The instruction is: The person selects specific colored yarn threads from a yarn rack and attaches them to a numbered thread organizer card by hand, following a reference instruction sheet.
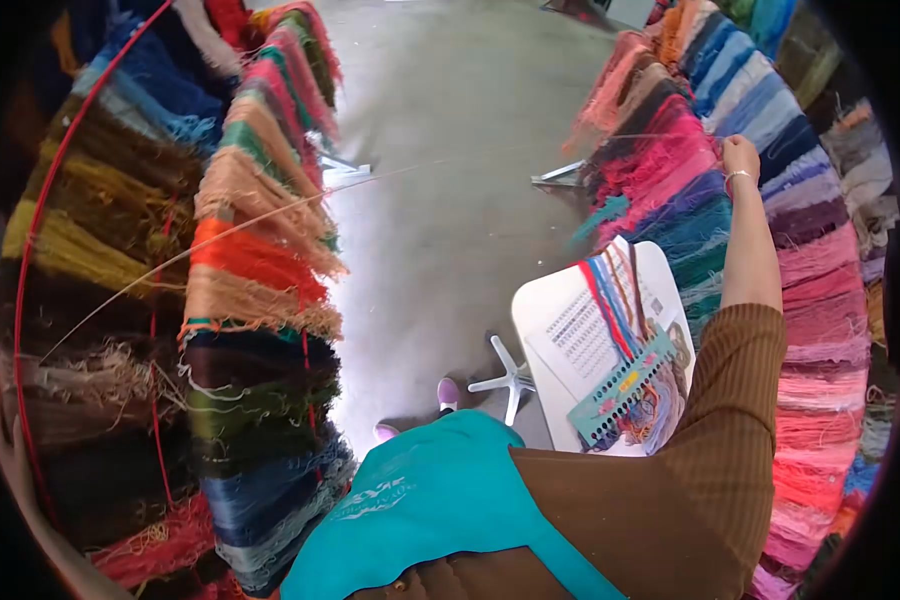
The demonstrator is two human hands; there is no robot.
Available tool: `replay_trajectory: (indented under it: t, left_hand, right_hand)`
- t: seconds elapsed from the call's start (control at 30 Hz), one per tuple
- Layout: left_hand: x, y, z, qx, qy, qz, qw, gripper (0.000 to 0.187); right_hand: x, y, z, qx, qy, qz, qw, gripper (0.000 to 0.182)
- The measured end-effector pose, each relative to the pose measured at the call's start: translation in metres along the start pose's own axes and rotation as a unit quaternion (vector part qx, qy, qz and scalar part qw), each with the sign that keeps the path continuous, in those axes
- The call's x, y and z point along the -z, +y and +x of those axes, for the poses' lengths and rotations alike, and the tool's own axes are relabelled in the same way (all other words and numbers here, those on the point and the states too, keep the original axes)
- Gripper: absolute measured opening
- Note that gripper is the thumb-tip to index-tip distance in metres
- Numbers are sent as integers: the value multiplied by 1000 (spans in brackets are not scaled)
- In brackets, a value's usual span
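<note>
My right hand (pixel 740 158), wearing a bracelet, reaches out to the hanging skeins on the right. Its fingers are closed on a long thin thread (pixel 270 212), beside pink and blue skeins (pixel 660 165). The thread runs in an arc across the aisle to the left side. At the far left edge, only part of my left hand and forearm (pixel 32 500) shows, beside brown and black skeins (pixel 100 390). The fingers of that hand are lost in the dark rim of the picture, near the thread's left end.
Racks of coloured skeins line both sides, and a red cord (pixel 30 240) hangs at left. A white wheeled stand (pixel 530 300) carries a printed sheet (pixel 570 335) and a teal holed card (pixel 625 385) with threads. Rack feet (pixel 558 175) stick out over the grey floor (pixel 440 220).
</note>
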State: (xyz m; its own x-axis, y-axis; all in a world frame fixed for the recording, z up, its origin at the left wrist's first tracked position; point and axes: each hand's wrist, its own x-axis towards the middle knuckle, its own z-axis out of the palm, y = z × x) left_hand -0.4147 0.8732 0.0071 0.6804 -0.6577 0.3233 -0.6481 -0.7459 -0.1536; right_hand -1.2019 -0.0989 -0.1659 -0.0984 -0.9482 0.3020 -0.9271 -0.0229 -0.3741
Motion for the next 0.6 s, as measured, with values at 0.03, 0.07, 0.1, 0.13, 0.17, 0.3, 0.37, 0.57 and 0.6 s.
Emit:
replay_trajectory:
  t: [0.03, 0.07, 0.1, 0.13, 0.17, 0.3, 0.37, 0.57, 0.6]
  left_hand:
    - [-6, 6, 3, -6, 2, -5, 1000, 52]
    - [-14, 6, 4, 93, 64, -183, 977, 54]
    - [-16, 0, 4, 141, 87, -269, 949, 54]
    - [-17, -6, 5, 184, 120, -353, 910, 55]
    - [-15, -32, 3, 102, 54, -214, 970, 55]
    - [-23, -31, -5, 103, -5, -194, 976, 59]
    - [-20, -16, -2, 105, 10, -181, 978, 58]
    - [-11, 13, 1, 67, 11, -113, 991, 57]
    - [-10, 6, -2, 67, 9, -109, 992, 57]
  right_hand:
    - [9, 1, 0, -31, 26, -11, 999, 28]
    - [16, 12, 9, -55, 44, -29, 997, 28]
    - [25, 21, 18, -59, 64, -32, 996, 28]
    - [32, 34, 29, -64, 83, -34, 994, 28]
    - [51, 26, 25, -80, 62, 3, 995, 28]
    - [54, 56, 87, -87, -27, 88, 992, 18]
    - [52, -2, 51, -119, -150, 178, 965, 17]
    - [16, -155, -45, -23, -423, 360, 832, 13]
    - [6, -179, -64, 17, -446, 380, 810, 14]
